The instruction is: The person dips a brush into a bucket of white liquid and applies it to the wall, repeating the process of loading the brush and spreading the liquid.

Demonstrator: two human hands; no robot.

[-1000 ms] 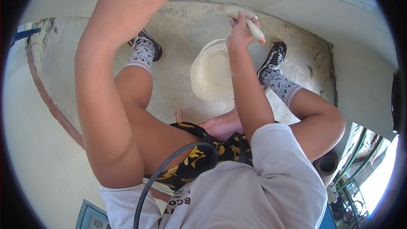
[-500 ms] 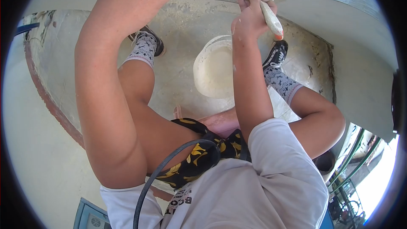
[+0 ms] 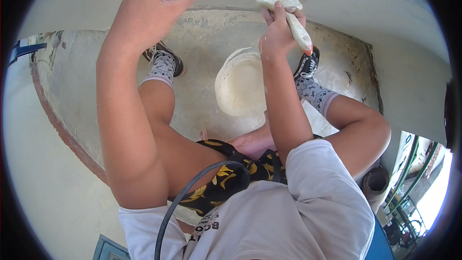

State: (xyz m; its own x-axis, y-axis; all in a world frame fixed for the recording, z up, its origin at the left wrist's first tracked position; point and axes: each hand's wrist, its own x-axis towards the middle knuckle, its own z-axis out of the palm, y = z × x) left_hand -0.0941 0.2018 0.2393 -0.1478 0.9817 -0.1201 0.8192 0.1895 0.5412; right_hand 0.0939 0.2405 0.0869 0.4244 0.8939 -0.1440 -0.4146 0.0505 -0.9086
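Observation:
At the upper right of centre, my right hand grips the handle of a putty knife, whose broad blade is coated in whitish paste and points up and left. My left hand is raised at the upper left, its fingers apart and curved, with white smears on the fingertips and nothing between them. Below and between the hands, a white bucket of pale paste stands on the floor; my right forearm covers its right edge.
My shoes stand on the grey floor on both sides of the bucket. A wall curves along the top and right. A pink seat is under me. A dark pipe and green rails are at lower right.
My left hand has come lower in view with its fingers now visible. My right hand and the putty knife have shifted slightly down and left. The view has tilted up a little.

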